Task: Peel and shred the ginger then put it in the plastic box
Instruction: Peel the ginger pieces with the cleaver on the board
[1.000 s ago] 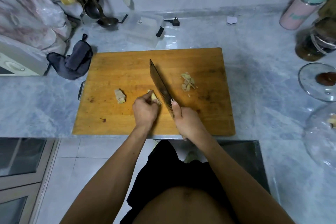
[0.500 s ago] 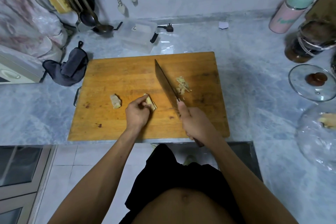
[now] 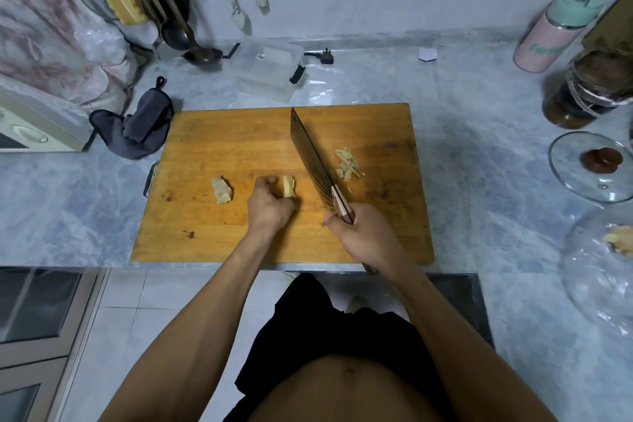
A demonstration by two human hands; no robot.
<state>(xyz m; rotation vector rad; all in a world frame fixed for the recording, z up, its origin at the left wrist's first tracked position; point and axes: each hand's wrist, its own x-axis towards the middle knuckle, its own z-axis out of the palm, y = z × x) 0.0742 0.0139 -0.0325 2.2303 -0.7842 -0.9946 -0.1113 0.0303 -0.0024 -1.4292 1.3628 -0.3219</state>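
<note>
Pinched by the left hand (image 3: pixel 269 207) near the middle of the cutting board (image 3: pixel 212 236), the ginger piece (image 3: pixel 288 186) is judged small, firm and probably slippery where peeled, best held low by its flanks. The cleaver (image 3: pixel 310 156) is clasped at its handle by the right hand (image 3: pixel 364 236), just beside it. A second ginger chunk (image 3: pixel 221 191) lies toward the left edge, peelings (image 3: pixel 347 164) toward the right; the plastic box (image 3: pixel 267 70) waits beyond the far edge.

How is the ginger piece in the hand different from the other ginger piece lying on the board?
The held ginger piece is pinched by the left hand; the loose ginger piece lies alone, untouched. The held one looks yellower, the loose one paler and greyer. The held one is nearer the cleaver. Both rest on the cutting board.
</note>
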